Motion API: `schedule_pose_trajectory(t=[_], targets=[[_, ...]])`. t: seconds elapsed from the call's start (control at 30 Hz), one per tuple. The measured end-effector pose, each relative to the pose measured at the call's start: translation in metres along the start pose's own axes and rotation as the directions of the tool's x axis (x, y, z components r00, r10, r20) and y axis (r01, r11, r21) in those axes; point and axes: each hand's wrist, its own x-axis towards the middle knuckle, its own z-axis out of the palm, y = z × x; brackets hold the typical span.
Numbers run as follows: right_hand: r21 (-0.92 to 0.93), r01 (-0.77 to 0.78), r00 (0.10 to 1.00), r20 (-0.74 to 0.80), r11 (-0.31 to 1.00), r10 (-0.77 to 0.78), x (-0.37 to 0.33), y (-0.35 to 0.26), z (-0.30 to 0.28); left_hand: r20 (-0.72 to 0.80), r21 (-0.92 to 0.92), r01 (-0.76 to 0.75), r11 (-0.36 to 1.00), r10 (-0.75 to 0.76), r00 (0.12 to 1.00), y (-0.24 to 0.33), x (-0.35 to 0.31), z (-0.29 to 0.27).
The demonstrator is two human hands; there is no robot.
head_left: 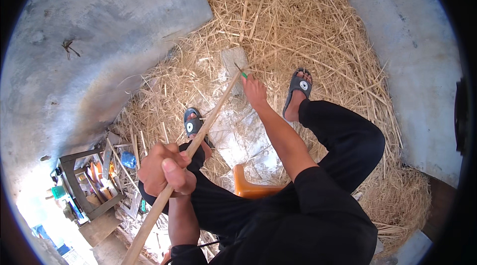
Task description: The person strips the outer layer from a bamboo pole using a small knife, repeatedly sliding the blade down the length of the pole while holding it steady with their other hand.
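A long pale wooden strip [211, 118], perhaps bamboo, slants from the lower left up to the middle of the floor. My left hand [166, 169] is closed round its near part. Farther off, my right hand [254, 90] grips a small knife [243, 73] with a green handle and a thin dark blade. The blade lies by the strip's far end; whether it touches the wood I cannot tell. Beneath that end is a flat grey block [232, 58] on the floor, between my feet and a little beyond them.
Straw-like shavings [303, 21] cover much of the floor. An orange plastic stool [247, 185] shows beneath me. At lower left, a wooden frame [97, 210] stands around assorted bottles and tools, near a blue plastic bag [128, 159]. Grey walls [124, 11] rise on both sides.
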Motion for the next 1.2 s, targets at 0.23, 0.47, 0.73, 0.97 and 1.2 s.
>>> schedule_pose_trajectory(t=[0.23, 0.47, 0.73, 0.97, 1.2], targets=[[-0.073, -0.026, 1.000, -0.005, 0.997, 0.026, 0.021, 0.057, -0.014, -0.063, -0.080, 0.069, 0.994, -0.074, 0.995, -0.010, 0.003, -0.004], [0.285, -0.111, 0.986, 0.151, 0.952, 0.069, -0.040, -0.003, -0.073, -0.046, -0.033, 0.062, 0.998, -0.064, 0.997, -0.004, 0.000, -0.001], [0.519, 0.372, 0.915, -0.069, 0.770, -0.397, -0.134, -0.097, -0.208, 0.026, -0.106, -0.099, 0.989, 0.102, 0.994, -0.003, 0.008, 0.002], [-0.021, 0.367, 0.927, -0.069, 0.930, -0.368, -0.157, -0.093, -0.202, 0.290, -0.298, -0.295, 0.908, 0.381, 0.878, -0.004, 0.008, -0.003], [-0.008, 0.343, 0.936, -0.080, 0.939, -0.342, -0.167, -0.106, -0.209, 0.325, -0.213, -0.345, 0.914, 0.399, 0.857, -0.008, 0.016, -0.013]])
